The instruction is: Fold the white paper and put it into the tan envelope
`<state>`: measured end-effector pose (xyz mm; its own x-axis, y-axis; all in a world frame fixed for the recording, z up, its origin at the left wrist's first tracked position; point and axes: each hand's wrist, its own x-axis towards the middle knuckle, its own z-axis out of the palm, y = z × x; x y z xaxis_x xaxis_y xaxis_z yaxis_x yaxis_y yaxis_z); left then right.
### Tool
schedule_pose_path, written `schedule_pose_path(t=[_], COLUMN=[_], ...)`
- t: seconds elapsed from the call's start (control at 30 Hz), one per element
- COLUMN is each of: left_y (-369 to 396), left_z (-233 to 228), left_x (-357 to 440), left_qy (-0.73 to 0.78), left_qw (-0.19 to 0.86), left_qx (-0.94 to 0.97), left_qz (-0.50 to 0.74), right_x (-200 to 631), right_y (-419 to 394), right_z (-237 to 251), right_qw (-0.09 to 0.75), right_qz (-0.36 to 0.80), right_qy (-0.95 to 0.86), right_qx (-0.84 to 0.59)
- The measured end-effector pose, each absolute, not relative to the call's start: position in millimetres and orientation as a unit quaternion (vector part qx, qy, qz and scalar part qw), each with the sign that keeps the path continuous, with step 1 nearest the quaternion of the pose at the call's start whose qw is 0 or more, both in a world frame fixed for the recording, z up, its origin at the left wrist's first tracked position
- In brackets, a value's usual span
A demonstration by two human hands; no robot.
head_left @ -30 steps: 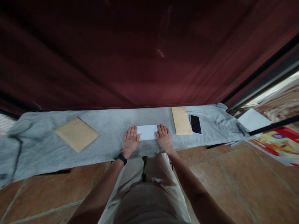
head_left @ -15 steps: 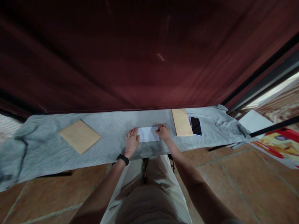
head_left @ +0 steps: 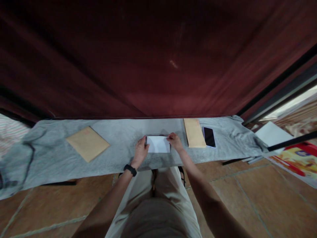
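Observation:
A small sheet of white paper (head_left: 158,144) lies on the grey cloth right in front of me, its far edge slightly raised with a dark line of shadow behind it. At its left end is my left hand (head_left: 141,149), with the thumb over the paper and the fingers along the edge. My right hand (head_left: 174,142) pinches the far right corner between thumb and fingertips. A dark watch band (head_left: 130,170) circles my left wrist. Some fingertips are hidden from view.
The grey cloth (head_left: 123,132) covers a long narrow table. A brown envelope (head_left: 88,144) lies to the left. To the right are a tan envelope or stack of them (head_left: 194,133) and a phone (head_left: 209,137). A dark red curtain (head_left: 148,66) hangs behind.
My right hand has drawn its fingers up to the paper's far right corner, and the far edge has lifted a little. My left hand has stayed at the left end. The view has shifted slightly.

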<state>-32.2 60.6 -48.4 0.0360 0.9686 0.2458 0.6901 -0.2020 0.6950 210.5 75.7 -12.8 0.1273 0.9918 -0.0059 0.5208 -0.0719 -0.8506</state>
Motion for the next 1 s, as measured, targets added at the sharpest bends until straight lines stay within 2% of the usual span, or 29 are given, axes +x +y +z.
schedule_pose_path(t=[0.17,0.37,0.47,0.77,0.87,1.0], left_y=[70.7,67.9,58.4,33.9,31.2,30.1], left_z=[-28.8,-7.1,-12.0,-33.4,-31.6,-32.3], left_x=[-34.8,-38.5,-41.1,-43.6,-42.3,-41.6], left_qy=[0.590,0.553,0.522,0.479,0.493,0.502], left_qw=[0.303,0.217,0.195,0.213,0.206,0.206], left_qx=[0.624,0.665,0.705,0.744,0.730,0.730], left_qz=[0.413,0.453,0.439,0.413,0.426,0.415], right_x=[216.0,221.8,221.6,210.8,205.0,196.1], right_y=[68.3,47.9,35.3,19.1,23.4,22.3], right_z=[7.7,25.6,13.0,-35.5,-39.5,-41.5], right_qw=[0.463,0.462,0.459,0.469,0.446,0.378], right_qz=[0.387,0.378,0.394,0.438,0.389,0.263], right_qy=[-0.591,-0.611,-0.594,-0.447,-0.477,-0.569], right_qx=[-0.535,-0.521,-0.530,-0.623,-0.650,-0.681])
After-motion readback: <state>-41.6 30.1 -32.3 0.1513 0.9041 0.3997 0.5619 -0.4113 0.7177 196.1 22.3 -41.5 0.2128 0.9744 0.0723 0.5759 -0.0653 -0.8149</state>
